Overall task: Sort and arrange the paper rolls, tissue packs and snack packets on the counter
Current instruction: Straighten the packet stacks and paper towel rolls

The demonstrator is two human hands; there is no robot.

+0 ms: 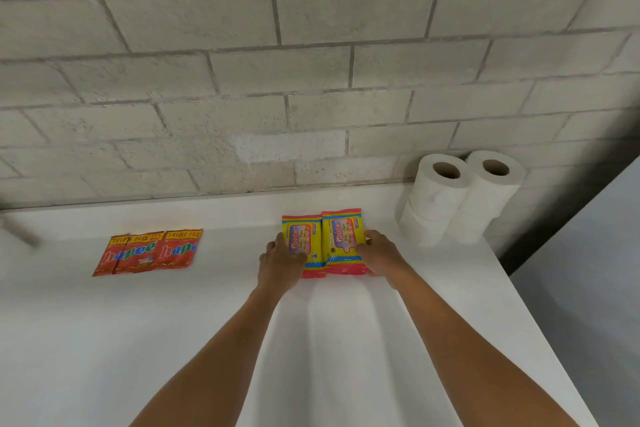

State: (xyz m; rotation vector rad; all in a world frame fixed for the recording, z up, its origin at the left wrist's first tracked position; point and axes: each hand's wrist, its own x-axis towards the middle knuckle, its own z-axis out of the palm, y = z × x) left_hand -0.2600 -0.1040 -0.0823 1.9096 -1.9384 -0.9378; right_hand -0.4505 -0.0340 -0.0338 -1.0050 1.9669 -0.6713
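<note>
Two yellow and pink tissue packs lie side by side in the middle of the white counter (207, 322). My left hand (278, 262) grips the outer edge of the left tissue pack (304, 244). My right hand (381, 255) grips the outer edge of the right tissue pack (343, 239). Several red snack packets (149, 251) lie flat in an overlapping row to the left. White paper rolls stand stacked in two columns at the back right corner, the left column (433, 198) touching the right column (485, 198).
A grey block wall (311, 62) runs along the back of the counter. The counter's right edge (540, 322) slants down beside a grey floor. A blurred grey object (19, 230) pokes in at the far left.
</note>
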